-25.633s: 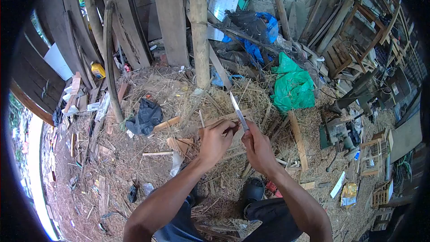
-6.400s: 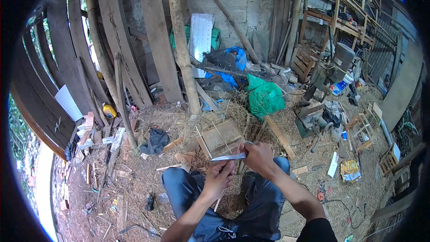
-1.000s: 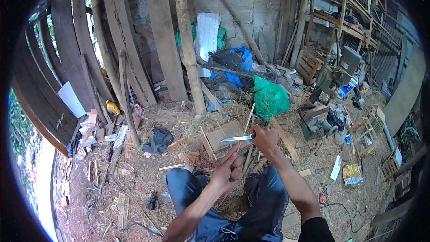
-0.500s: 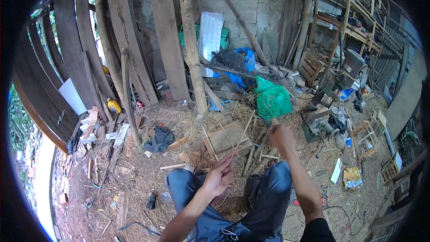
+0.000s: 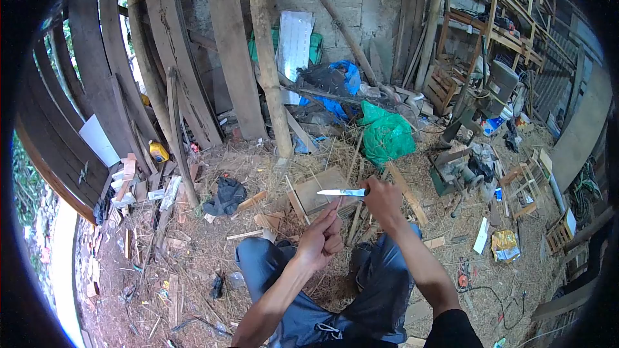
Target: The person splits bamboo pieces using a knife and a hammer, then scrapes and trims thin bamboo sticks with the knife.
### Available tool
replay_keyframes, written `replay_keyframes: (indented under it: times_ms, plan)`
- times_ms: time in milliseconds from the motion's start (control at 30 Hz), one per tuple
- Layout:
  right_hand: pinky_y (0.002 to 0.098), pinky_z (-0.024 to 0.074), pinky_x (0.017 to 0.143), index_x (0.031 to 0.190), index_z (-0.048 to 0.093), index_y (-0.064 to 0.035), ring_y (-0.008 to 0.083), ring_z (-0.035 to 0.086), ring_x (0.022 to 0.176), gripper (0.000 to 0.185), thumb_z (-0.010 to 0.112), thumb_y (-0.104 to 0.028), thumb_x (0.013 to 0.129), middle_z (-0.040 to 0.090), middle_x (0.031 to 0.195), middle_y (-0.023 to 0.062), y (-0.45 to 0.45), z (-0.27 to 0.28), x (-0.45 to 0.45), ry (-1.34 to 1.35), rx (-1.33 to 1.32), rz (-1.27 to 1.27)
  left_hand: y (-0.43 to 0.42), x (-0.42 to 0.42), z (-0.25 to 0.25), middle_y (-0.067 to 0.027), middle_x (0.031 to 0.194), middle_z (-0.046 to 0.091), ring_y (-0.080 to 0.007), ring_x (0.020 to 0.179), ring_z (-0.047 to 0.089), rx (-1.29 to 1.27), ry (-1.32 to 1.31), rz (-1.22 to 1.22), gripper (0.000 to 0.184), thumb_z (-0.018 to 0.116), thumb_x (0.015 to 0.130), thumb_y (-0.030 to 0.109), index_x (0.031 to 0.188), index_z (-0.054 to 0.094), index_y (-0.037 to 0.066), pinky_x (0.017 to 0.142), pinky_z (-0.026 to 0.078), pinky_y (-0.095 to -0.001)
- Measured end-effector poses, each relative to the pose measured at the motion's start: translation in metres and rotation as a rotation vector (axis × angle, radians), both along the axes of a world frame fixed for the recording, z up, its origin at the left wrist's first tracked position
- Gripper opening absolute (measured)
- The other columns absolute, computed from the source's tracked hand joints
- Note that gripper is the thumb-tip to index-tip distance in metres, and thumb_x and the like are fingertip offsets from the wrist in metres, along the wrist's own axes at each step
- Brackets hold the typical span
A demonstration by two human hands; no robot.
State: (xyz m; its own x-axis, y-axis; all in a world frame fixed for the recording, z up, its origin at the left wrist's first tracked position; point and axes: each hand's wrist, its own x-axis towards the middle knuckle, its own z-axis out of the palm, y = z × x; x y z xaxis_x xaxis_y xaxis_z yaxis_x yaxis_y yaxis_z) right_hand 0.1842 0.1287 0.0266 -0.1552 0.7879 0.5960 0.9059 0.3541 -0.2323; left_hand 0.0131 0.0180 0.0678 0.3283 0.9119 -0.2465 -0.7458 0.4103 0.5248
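Observation:
My right hand [image 5: 383,201] is closed round the handle of a knife [image 5: 342,192], its bright blade pointing left. Just below and left of the blade, my left hand [image 5: 320,240] pinches a thin wooden stick [image 5: 339,202]. The stick's upper part passes close to the blade; whether they touch is hard to tell. Behind the knife a wooden box [image 5: 316,187] lies on the straw-covered ground, in front of my bent knees.
A green plastic bag [image 5: 387,136] lies beyond my hands, near a wooden post [image 5: 267,71]. A black bag [image 5: 227,196] and a yellow bottle [image 5: 158,151] are to the left. A machine [image 5: 474,106] and a small wooden frame [image 5: 521,188] stand right.
My right hand has come back from farther right to the stick, and the knife blade shows clearly again. My left hand keeps its pinch on the stick. The view has shifted slightly.

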Motion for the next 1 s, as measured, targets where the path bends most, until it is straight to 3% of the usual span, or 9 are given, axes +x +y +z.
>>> replay_keyframes:
  times_ms: [167,233,400,467,533,600,767,900,1000]
  plan:
    - [0.0410,0.0485,0.054,0.076,0.065,-0.0112,0.0282,0.064,0.060,0.011,0.064,-0.022,0.074,0.060,0.059,0.0107,0.021,0.000,0.016,-0.083,-0.027,-0.030,-0.002,0.002,0.002,0.0055,0.060,0.023,-0.0058,0.041,0.017,0.081,-0.018,-0.067,0.038,0.035,0.099,0.020,0.137,0.039,0.017,0.040,0.017,-0.0218]
    - [0.0410,0.0510,0.052,0.070,0.065,-0.0074,0.0309,0.065,0.060,0.016,0.062,-0.021,0.077,0.063,0.064,0.0170,0.053,0.000,0.050,-0.131,-0.171,-0.399,-0.016,0.004,-0.005,0.0059,0.060,0.023,-0.0056,0.041,0.017,0.029,0.042,-0.119,0.039,0.038,0.098,0.021,0.137,0.040,0.018,0.039,0.017,-0.0214]
    - [0.0455,0.0519,0.064,0.069,0.066,-0.0008,0.0380,0.064,0.068,0.029,0.064,-0.029,0.078,0.064,0.072,0.0206,0.053,0.008,0.083,0.041,-0.246,-0.487,-0.025,-0.008,-0.015,0.0069,0.060,0.026,-0.0042,0.040,0.020,-0.069,0.074,-0.127,0.041,0.043,0.096,0.022,0.137,0.039,0.018,0.036,0.020,-0.0192]
    - [0.0453,0.0517,0.065,0.073,0.065,0.0013,0.0407,0.062,0.068,0.030,0.064,-0.028,0.077,0.064,0.073,0.0211,0.030,0.022,0.062,0.103,-0.274,-0.406,-0.013,-0.012,-0.020,0.0067,0.060,0.027,-0.0037,0.039,0.021,-0.061,0.006,-0.094,0.041,0.042,0.097,0.019,0.137,0.038,0.017,0.036,0.021,-0.0192]
    - [0.0453,0.0513,0.065,0.076,0.066,0.0002,0.0400,0.062,0.067,0.026,0.065,-0.025,0.075,0.063,0.069,0.0214,0.012,0.010,0.045,0.147,-0.171,-0.192,-0.004,-0.016,-0.023,0.0070,0.061,0.024,-0.0048,0.041,0.019,0.045,-0.142,-0.174,0.042,0.037,0.098,0.021,0.139,0.034,0.016,0.039,0.018,-0.0203]
    - [0.0443,0.0509,0.062,0.077,0.066,-0.0039,0.0366,0.063,0.064,0.020,0.064,-0.023,0.074,0.062,0.064,0.0183,-0.010,0.009,0.026,0.354,-0.298,0.087,-0.003,-0.011,-0.018,0.0062,0.062,0.022,-0.0041,0.043,0.020,0.067,-0.126,-0.156,0.041,0.037,0.098,0.020,0.139,0.035,0.015,0.040,0.018,-0.0201]
    - [0.0423,0.0509,0.058,0.076,0.067,-0.0099,0.0313,0.064,0.062,0.013,0.062,-0.022,0.074,0.063,0.062,0.0150,-0.042,0.028,-0.004,-0.017,-0.247,0.105,-0.010,0.005,-0.022,0.0043,0.065,0.029,-0.0039,0.053,0.027,0.337,0.561,0.087,0.037,0.036,0.100,0.019,0.135,0.039,0.008,0.044,0.026,-0.0186]
    - [0.0413,0.0512,0.055,0.075,0.068,-0.0119,0.0300,0.065,0.060,0.013,0.058,-0.021,0.076,0.064,0.063,0.0144,-0.014,0.025,0.007,-0.075,-0.178,-0.004,-0.017,0.007,-0.015,0.0042,0.065,0.028,-0.0057,0.052,0.022,0.463,0.646,0.111,0.036,0.037,0.100,0.019,0.133,0.042,0.008,0.046,0.025,-0.0202]
    - [0.0408,0.0516,0.056,0.075,0.067,-0.0117,0.0307,0.065,0.062,0.015,0.056,-0.021,0.078,0.064,0.064,0.0143,-0.005,0.039,0.013,-0.085,-0.165,-0.091,-0.020,0.003,-0.013,0.0022,0.064,0.033,-0.0059,0.053,0.029,0.552,0.869,0.162,0.034,0.039,0.099,0.018,0.130,0.045,0.005,0.047,0.031,-0.0219]
